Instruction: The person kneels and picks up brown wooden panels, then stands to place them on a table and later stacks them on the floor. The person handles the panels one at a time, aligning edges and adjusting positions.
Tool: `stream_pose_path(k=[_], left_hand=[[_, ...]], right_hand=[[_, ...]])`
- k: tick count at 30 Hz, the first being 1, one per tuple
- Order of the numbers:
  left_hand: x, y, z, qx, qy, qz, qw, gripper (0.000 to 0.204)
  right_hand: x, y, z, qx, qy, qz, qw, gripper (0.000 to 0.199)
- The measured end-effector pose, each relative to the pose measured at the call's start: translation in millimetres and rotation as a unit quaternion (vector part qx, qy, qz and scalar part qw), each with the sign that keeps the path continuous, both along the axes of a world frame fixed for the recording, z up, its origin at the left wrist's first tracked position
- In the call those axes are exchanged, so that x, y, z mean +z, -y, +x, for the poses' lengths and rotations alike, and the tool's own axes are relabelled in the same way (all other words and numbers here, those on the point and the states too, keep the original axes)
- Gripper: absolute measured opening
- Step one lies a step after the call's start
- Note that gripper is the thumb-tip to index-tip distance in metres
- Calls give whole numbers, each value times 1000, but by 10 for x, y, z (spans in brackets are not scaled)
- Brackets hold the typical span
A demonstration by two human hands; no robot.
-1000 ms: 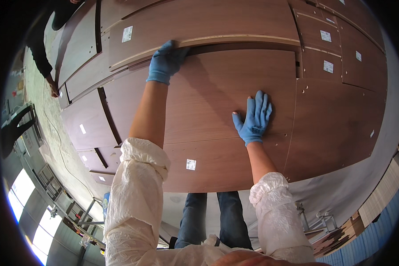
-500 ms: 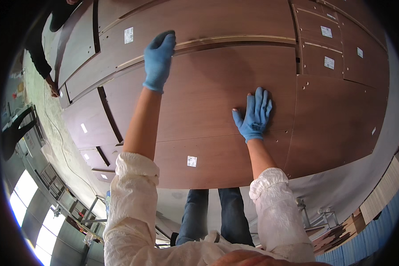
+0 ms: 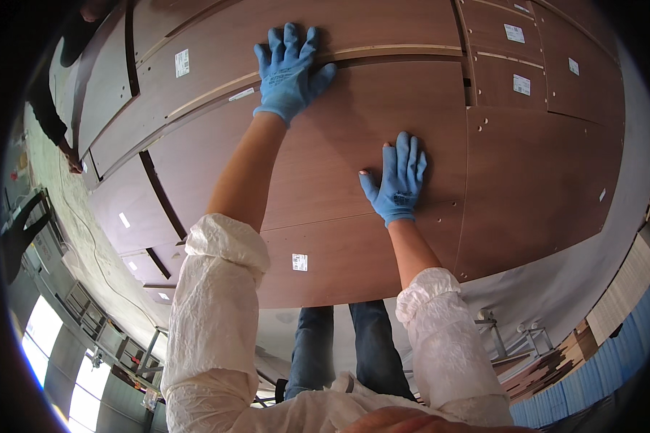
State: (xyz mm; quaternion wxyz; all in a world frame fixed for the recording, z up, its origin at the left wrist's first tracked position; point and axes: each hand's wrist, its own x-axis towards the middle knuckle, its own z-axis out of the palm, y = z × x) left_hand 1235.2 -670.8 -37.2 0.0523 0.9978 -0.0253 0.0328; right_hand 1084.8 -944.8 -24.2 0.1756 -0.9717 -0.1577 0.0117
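brown panel: load best spread evenly
left hand splayed across pale edge, right hand laid flat; both grips released

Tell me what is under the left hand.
Beneath the left hand run a farther brown panel, its pale edge and a nearer brown panel. The spot the hand covers cannot be seen.

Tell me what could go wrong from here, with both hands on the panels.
Pinching: the left hand lies across the pale edge of the upper panel; a shift there might catch the fingers.
Scraping: the right hand's thumb tip looks bare, so a rough edge could graze it.
Bystander: another person's hand is close to the leftmost panels; a sudden slide could nip it.
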Motion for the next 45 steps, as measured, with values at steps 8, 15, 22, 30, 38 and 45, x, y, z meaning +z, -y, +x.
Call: stream_pose_path(k=[8,15,22,30,38,45], left_hand=[[74,46,-27,-7,0,-4,1000,86],[142,138,-98,6,-2,-12,1000,88],[-40,-720,-143,187,94,-26,978,82],[28,-2145,-509,461,-95,-87,878,126],[-96,-2484,-563,421,-94,-250,867,118],[-101,-2370,-664,407,-51,-183,893,127]], right_hand=[[-35,4,-11,-2,11,19,1000,65],[-22,2,-15,-2,10,11,1000,65],[-22,-9,-10,2,47,10,999,64],[8,-26,6,3,46,3,999,60],[-23,-4,20,3,35,12,999,62],[-63,5,-1,-3,38,18,999,63]])
